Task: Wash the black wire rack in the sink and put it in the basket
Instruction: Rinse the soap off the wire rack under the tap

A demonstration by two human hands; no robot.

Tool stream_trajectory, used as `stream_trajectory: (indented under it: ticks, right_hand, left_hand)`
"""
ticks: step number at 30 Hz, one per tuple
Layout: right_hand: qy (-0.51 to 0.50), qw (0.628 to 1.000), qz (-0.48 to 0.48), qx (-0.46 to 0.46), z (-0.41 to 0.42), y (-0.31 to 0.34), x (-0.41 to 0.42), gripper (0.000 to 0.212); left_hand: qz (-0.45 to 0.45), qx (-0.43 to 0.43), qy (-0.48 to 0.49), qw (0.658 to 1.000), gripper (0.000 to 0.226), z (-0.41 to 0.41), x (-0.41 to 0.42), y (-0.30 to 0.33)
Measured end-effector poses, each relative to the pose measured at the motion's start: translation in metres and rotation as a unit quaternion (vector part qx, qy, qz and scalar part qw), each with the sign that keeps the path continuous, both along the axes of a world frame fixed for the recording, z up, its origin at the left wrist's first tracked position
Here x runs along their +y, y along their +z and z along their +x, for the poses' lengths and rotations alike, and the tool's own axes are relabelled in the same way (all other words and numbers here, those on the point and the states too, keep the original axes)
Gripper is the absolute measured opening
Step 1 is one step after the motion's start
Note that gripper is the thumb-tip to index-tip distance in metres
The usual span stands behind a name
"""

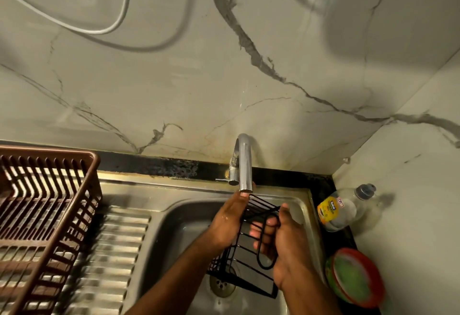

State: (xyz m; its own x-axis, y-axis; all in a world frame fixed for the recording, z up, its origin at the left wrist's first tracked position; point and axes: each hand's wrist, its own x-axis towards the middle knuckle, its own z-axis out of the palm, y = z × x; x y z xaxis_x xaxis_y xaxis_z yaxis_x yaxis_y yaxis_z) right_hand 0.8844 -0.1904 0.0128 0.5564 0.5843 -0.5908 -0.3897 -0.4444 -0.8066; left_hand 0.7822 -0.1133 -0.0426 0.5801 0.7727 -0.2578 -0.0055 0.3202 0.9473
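At the bottom of the frame, two bare forearms reach up from the lower edge over the steel sink [179, 217]. The black wire rack [245, 252] is held above the sink bowl, in the lower centre of the frame, over the drain strainer [222, 286]. Its long axis runs from the lower centre of the frame up toward the faucet, with its near end low beside the drain and its far end raised just under the spout.

The right hand [281, 247] is clamped on the rack: its fingers are curled round a looped wire on the rack's right side. The left hand [230, 220] is laid against the rack's left side with the fingers stretched out straight toward the spout, the fingertips close to the faucet mouth; the fingers are not curled round the wire.

To the left of the bowl, the ribbed drainboard [119, 252] is seen, and on it, at the left edge of the frame, the brown plastic basket [49, 215] stands well apart from the rack. At the lower right, a round red-rimmed container with green contents [354, 277] rests on the dark tabletop [346, 237], and beyond it a clear dish-soap bottle [344, 205] with a yellow label lies tilted in the corner.

Farther back, the chrome faucet [242, 162] rises from the rear edge of the sink, before a marbled wall [224, 78].
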Motion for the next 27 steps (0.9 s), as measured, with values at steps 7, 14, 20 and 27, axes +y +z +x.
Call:
stream_trajectory:
  ticks: [7, 14, 20, 27]
  right_hand:
    - [0.013, 1.000, 0.014, -0.011, 0.007, 0.018, 0.006, 0.053]
    - [-0.001, 1.000, 0.022, -0.002, 0.005, 0.020, 0.007, 0.052]
    - [-0.014, 1.000, 0.018, 0.015, 0.016, 0.017, 0.003, 0.052]
    - [-0.024, 0.999, 0.029, 0.015, 0.012, 0.009, 0.005, 0.051]
  left_hand:
    - [0.011, 0.095, 0.042, 0.994, 0.065, 0.001, 0.015, -0.011]
    - [0.054, 0.008, 0.008, 0.998, 0.043, 0.008, 0.013, 0.004]
    - [0.011, 0.091, 0.003, 0.996, 0.077, 0.001, 0.030, -0.022]
    - [0.057, 0.034, -0.026, 0.997, 0.037, 0.014, 0.020, 0.000]
